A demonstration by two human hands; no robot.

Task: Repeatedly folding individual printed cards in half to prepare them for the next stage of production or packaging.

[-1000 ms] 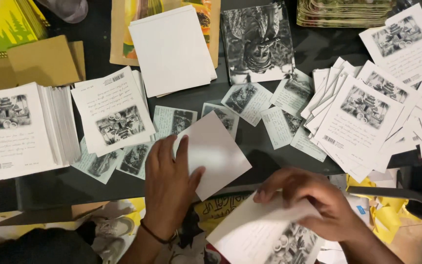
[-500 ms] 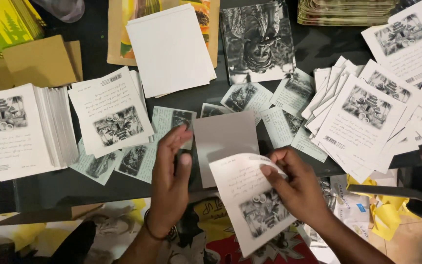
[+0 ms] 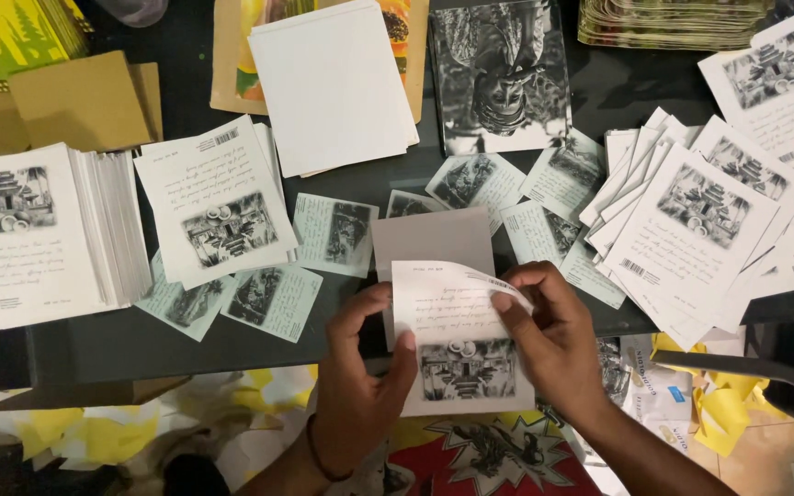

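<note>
Both hands hold one printed card (image 3: 457,344) over the near edge of the dark table (image 3: 140,340). It is white, with lines of script above a black-and-white picture, and its top right corner curls. The left hand (image 3: 360,386) pinches its left edge; the right hand (image 3: 553,335) fingers clamp the curled corner. A plain grey card (image 3: 429,241) lies behind.

Both forearms reach in from the near edge, the left hand (image 3: 360,386) palm down with fingers curled and thumb pressing rightward, the right hand (image 3: 553,335) just beside it with its fingertips pinched toward the left.
</note>
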